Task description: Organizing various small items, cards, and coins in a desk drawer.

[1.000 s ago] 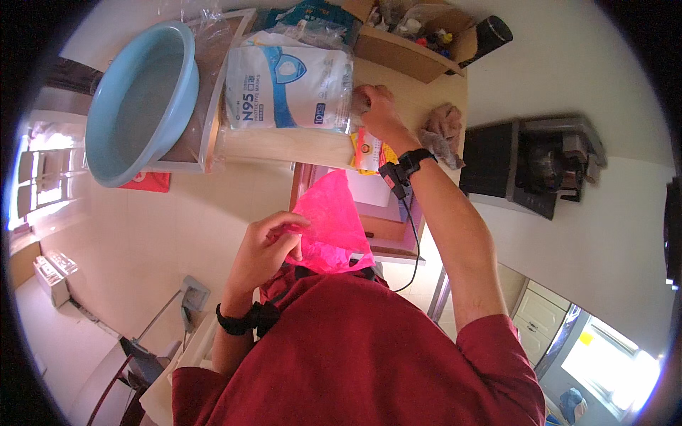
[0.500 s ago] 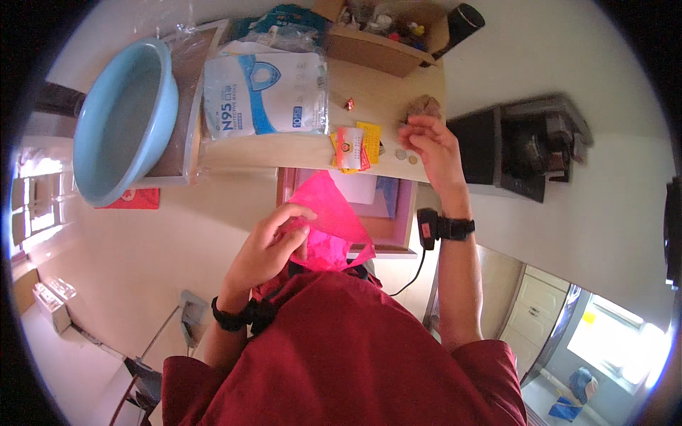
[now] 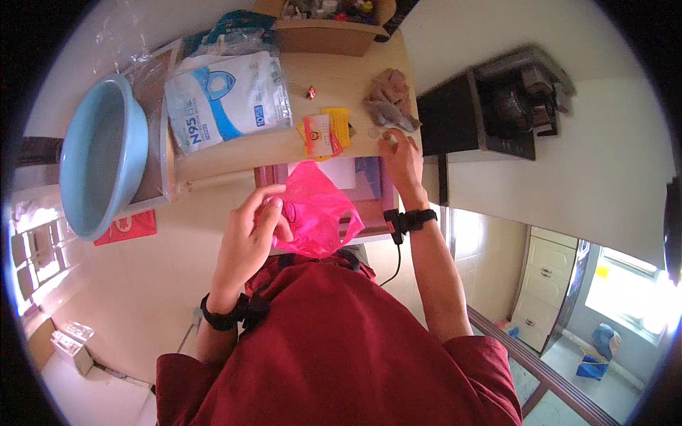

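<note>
Pale wooden table [image 3: 334, 67]; thin bright-pink plastic bag [image 3: 316, 209] before its near edge, gripped by left hand [image 3: 250, 226]. Right hand [image 3: 403, 162] at table edge, fingers curled, can't tell if holding anything; nearby crumpled brown-grey cloth [image 3: 391, 99], round coin [image 3: 374, 133].

Dark red shirt [image 3: 341, 348], plain, short loose sleeves [image 3: 186, 380]. Left wrist: black strap [image 3: 220, 314] with bulky black lump [image 3: 253, 310]. Right wrist: black band [image 3: 420, 219], small black box [image 3: 395, 226], reddish mark, thin black cable [image 3: 397, 267].
</note>
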{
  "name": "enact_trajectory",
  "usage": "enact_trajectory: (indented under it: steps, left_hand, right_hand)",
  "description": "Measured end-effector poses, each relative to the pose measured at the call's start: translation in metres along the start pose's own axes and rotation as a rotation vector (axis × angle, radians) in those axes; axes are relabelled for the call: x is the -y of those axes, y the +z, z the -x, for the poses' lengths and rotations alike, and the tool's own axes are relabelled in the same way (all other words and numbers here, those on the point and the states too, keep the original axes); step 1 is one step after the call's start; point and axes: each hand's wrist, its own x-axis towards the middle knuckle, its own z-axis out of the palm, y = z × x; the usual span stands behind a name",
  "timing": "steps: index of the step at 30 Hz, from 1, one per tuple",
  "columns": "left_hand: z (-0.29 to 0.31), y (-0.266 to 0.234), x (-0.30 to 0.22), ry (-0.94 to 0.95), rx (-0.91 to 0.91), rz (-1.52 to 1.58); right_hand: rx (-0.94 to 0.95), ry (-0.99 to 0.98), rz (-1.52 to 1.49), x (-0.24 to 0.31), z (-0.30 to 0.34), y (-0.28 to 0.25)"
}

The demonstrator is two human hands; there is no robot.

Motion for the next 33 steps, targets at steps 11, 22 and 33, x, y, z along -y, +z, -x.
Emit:
enact_trajectory:
  steps: [11,22,33]
  left_hand:
    - [0.003,-0.002,-0.002,-0.01,0.098,-0.002]
    - [0.008,-0.001,0.008,-0.039,0.102,0.052]
    - [0.024,0.002,0.013,-0.165,-0.039,0.255]
  right_hand:
    - [0.043,-0.066,-0.127,-0.003,-0.006,0.004]
    - [0.656,0.377,-1.824,0.042,-0.075,0.036]
    - [0.345,-0.335,-0.11,0.101,-0.127,0.088]
